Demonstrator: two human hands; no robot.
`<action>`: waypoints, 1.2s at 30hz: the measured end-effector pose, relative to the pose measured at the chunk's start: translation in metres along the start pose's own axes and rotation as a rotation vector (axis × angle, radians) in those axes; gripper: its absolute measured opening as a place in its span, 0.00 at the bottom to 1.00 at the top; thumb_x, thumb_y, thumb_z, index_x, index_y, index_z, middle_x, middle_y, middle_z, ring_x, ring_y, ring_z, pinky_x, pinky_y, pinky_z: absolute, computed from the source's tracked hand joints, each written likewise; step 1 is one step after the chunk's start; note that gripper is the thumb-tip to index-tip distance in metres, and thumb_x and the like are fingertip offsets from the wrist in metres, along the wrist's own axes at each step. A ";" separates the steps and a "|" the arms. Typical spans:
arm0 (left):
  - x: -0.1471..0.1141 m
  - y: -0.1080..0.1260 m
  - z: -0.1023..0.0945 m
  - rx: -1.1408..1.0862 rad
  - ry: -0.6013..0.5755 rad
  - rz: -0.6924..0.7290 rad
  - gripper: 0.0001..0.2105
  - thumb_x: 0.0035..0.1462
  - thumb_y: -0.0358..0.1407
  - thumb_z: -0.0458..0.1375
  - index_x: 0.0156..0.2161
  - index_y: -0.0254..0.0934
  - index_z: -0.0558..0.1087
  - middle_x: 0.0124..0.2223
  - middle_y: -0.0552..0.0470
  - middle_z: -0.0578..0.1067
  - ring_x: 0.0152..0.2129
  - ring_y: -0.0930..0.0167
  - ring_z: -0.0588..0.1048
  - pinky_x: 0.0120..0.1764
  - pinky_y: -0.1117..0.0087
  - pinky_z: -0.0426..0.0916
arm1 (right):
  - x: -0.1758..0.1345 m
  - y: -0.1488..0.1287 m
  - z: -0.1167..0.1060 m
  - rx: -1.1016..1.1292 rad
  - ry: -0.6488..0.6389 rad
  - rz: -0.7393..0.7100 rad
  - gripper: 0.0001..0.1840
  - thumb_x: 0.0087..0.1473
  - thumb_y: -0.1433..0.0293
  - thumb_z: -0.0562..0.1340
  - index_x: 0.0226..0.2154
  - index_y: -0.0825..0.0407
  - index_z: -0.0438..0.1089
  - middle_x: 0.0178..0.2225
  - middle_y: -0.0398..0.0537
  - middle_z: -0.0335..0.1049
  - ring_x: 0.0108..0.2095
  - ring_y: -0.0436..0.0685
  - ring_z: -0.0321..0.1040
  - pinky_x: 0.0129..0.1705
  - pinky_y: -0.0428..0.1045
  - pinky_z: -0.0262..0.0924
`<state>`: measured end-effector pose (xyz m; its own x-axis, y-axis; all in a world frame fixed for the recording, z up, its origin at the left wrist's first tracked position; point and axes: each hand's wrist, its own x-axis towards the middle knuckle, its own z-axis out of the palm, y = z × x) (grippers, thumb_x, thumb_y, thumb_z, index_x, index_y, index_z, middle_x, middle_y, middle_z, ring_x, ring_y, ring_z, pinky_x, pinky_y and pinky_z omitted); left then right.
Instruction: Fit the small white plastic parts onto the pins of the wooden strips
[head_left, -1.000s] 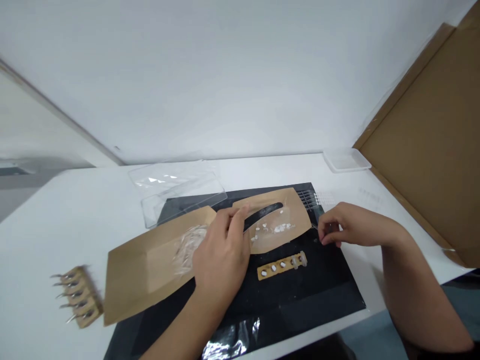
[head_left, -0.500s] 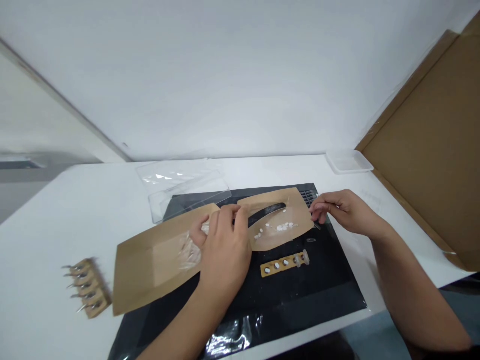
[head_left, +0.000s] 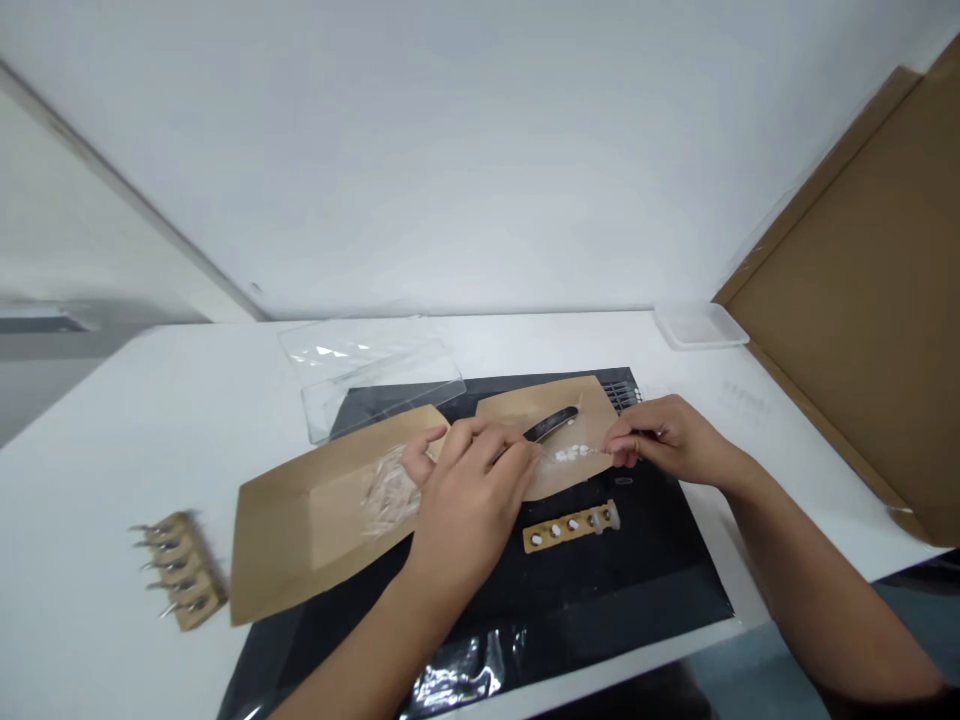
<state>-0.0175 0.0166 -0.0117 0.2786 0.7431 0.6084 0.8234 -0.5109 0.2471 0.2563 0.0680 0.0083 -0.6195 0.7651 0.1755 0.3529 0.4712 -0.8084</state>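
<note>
My left hand lies over the left end of the right-hand brown paper tray. Its thumb stands apart from the fingers, and the fingertips are hidden beside a black, narrow tool, perhaps tweezers. Small white pieces lie in that tray. My right hand pinches at the tray's right edge; what is between the fingertips is too small to make out. The left-hand brown paper tray holds a heap of small clear pieces. Nearer me lies a yellowish strip with white pieces in its holes.
A black mat lies under the trays. At left stands a tan block with metal pins. Clear plastic covers lie behind, a shallow translucent box at back right, a cardboard box wall at far right.
My left hand has moved right, further over the right-hand tray. My right hand has come left and slightly down to that tray's edge. The black tool now lies at a different angle.
</note>
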 end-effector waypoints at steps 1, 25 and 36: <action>0.000 0.000 0.000 -0.037 0.019 0.030 0.04 0.68 0.32 0.62 0.40 0.42 0.79 0.38 0.54 0.82 0.43 0.61 0.75 0.52 0.54 0.58 | 0.000 0.001 0.003 -0.019 -0.016 -0.012 0.13 0.70 0.62 0.62 0.38 0.50 0.80 0.29 0.44 0.81 0.27 0.50 0.77 0.33 0.45 0.73; -0.007 0.009 0.001 -0.305 -0.450 0.352 0.04 0.69 0.32 0.59 0.42 0.40 0.77 0.39 0.53 0.79 0.44 0.62 0.74 0.55 0.51 0.54 | -0.002 -0.006 0.020 -0.266 0.011 -0.176 0.34 0.58 0.77 0.61 0.65 0.45 0.61 0.43 0.43 0.78 0.36 0.52 0.76 0.43 0.50 0.70; -0.007 0.012 -0.001 -0.354 -0.422 0.302 0.07 0.70 0.29 0.57 0.40 0.40 0.76 0.36 0.54 0.80 0.41 0.64 0.73 0.53 0.53 0.53 | -0.002 -0.010 0.022 -0.367 -0.019 -0.193 0.24 0.60 0.75 0.61 0.58 0.46 0.68 0.38 0.41 0.78 0.37 0.53 0.75 0.41 0.50 0.66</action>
<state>-0.0103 0.0043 -0.0122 0.7038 0.6137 0.3579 0.4848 -0.7831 0.3895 0.2384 0.0520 0.0039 -0.7102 0.6408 0.2914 0.4534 0.7330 -0.5070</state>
